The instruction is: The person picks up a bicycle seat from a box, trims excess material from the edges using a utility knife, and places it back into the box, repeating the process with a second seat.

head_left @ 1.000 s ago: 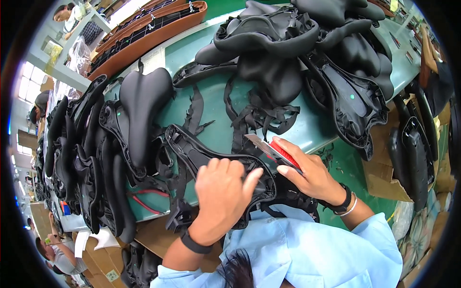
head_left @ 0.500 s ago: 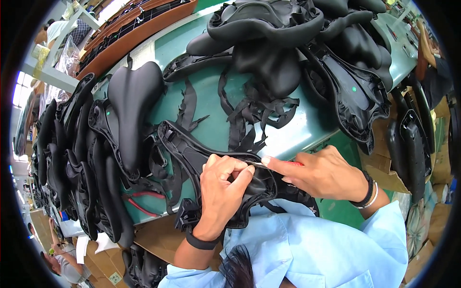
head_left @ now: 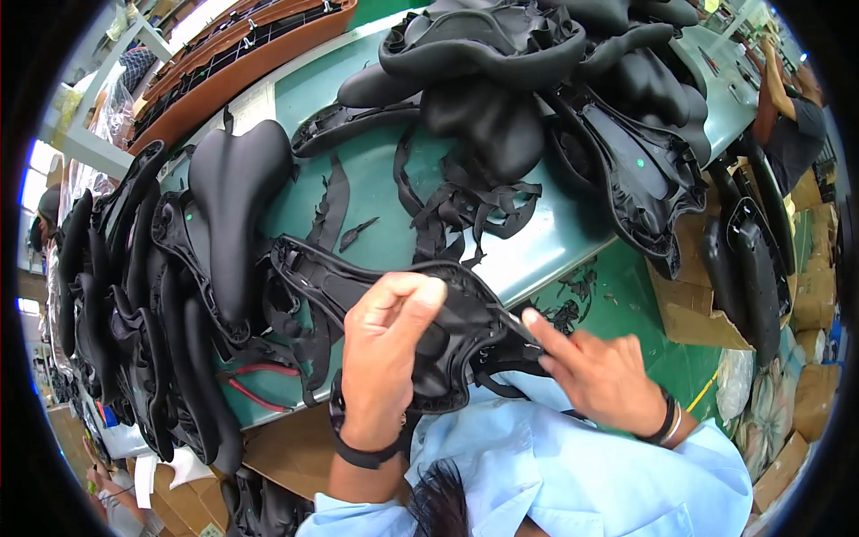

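The saddle (head_left: 461, 309) lies underside up at the centre of the frame, its nose pointing to the upper left and its wide end near the blue shirt (head_left: 573, 456). The left hand (head_left: 383, 358) is over its middle, fingers curled and thumb closed against the forefinger; whether they pinch anything cannot be told. Right of centre, the right hand (head_left: 604, 376) is closed around a knife (head_left: 515, 322), forefinger stretched along it, the blade at the saddle's right rim; whether it touches cannot be told. Black scraps (head_left: 488, 210) lie on the green table (head_left: 559, 255) above the saddle, and red-handled pliers (head_left: 277, 369) lie to its left. More saddles crowd the left (head_left: 116, 322) and top of the frame, and a carton (head_left: 693, 309) holding black shells (head_left: 752, 268) stands at the right.
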The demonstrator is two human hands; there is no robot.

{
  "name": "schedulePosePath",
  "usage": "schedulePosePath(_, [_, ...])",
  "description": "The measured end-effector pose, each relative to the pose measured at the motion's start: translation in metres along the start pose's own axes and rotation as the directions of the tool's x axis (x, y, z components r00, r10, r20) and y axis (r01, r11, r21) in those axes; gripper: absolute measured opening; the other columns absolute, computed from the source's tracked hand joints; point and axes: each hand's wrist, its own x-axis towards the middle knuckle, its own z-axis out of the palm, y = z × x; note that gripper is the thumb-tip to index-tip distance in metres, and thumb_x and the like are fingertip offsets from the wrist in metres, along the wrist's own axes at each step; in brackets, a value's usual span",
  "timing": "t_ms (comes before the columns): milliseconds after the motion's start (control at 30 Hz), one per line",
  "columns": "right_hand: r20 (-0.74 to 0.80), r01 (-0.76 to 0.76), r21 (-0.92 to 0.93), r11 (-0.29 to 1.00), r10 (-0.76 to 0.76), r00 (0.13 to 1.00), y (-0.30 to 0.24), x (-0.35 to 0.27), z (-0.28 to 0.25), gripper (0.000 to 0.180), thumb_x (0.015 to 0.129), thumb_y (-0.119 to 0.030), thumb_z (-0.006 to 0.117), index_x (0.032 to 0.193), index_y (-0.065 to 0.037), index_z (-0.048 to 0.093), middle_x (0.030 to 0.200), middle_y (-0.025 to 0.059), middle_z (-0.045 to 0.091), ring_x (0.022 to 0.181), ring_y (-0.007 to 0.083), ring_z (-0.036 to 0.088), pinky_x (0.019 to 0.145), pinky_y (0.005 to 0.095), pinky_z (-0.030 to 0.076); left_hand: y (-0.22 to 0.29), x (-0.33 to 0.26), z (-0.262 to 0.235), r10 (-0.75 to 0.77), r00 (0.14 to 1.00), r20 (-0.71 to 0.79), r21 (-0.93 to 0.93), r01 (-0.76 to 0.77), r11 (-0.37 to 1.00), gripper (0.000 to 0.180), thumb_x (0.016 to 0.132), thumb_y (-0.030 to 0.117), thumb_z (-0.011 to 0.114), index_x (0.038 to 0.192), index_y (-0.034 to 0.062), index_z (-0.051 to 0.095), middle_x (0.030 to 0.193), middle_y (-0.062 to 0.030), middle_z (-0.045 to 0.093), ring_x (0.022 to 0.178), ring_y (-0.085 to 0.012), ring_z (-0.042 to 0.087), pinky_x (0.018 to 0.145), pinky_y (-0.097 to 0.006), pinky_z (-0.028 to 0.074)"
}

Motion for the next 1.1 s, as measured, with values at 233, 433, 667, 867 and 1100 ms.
schedulePosePath(233, [0.0, 0.076, -0.025, 0.997, -0.076, 0.997, 0.006, 0.045, -0.018, 0.054, 0.088, -0.018, 0.061, 0.14, -0.016, 0.045, 0.058, 0.0113, 0.056, 0.044, 0.0297, 0.054, 0.042, 0.0414, 0.039, 0.018, 0.058, -0.003, -0.048, 0.934, 0.355, 0.274, -0.054, 0.96, 0.016, 0.099, 0.02, 0.051, 0.092, 0.0059, 0.051, 0.079, -0.0076, 0.065, 0.06, -0.0083, 0.05, 0.057, -0.021, 0.039])
schedulePosePath(433, [-0.045, -0.066, 0.176, 0.982, 0.075, 0.996, -0.013, 0.037, 0.005, 0.056, 0.094, -0.023, 0.051, 0.142, 0.0, 0.033, 0.056, 0.0116, 0.058, 0.042, 0.0343, 0.053, 0.045, 0.0466, 0.039, 0.005, 0.076, -0.006, -0.02, 0.994, 0.107, -0.42, 0.064, 0.905, 0.019, 0.099, 0.024, 0.053, 0.088, 0.0083, 0.052, 0.072, -0.0019, 0.057, 0.055, -0.0072, 0.046, 0.052, -0.02, 0.037])
schedulePosePath(667, [-0.093, -0.142, 0.282, 0.949, 0.174, 0.98, -0.03, 0.047, 0.022, 0.058, 0.093, -0.023, 0.052, 0.143, 0.0, 0.031, 0.057, 0.0142, 0.059, 0.045, 0.0367, 0.055, 0.047, 0.0473, 0.042, -0.008, 0.096, -0.029, -0.018, 0.967, 0.254, -0.789, 0.218, 0.574, 0.027, 0.1, 0.024, 0.052, 0.077, 0.0103, 0.049, 0.068, 0.0004, 0.051, 0.053, -0.0063, 0.042, 0.05, -0.022, 0.036])
schedulePosePath(867, [-0.07, -0.175, 0.514, 0.839, 0.245, 0.967, -0.028, 0.043, 0.031, 0.06, 0.092, -0.024, 0.053, 0.142, 0.001, 0.03, 0.061, 0.0166, 0.061, 0.049, 0.0375, 0.059, 0.052, 0.0449, 0.047, 0.0, 0.089, -0.013, 0.116, 0.98, -0.163, -0.579, -0.19, 0.793, 0.014, 0.097, 0.02, 0.058, 0.093, 0.007, 0.056, 0.085, -0.0037, 0.063, 0.076, -0.0115, 0.061, 0.065, -0.025, 0.045])
schedulePosePath(1100, [0.122, -0.163, 0.976, 0.142, 0.261, 0.958, -0.018, 0.032, 0.063, 0.038, 0.097, -0.018, 0.051, 0.128, 0.001, 0.036, 0.096, 0.0101, 0.06, 0.084, 0.0176, 0.068, 0.07, 0.0294, 0.052, 0.031, 0.084, -0.047, 0.027, 0.93, 0.367, 0.916, -0.366, 0.161, 0.079, 0.067, 0.047, 0.08, 0.123, -0.0025, 0.055, 0.114, -0.0233, 0.062, 0.107, -0.0364, 0.058, 0.091, -0.043, 0.044])
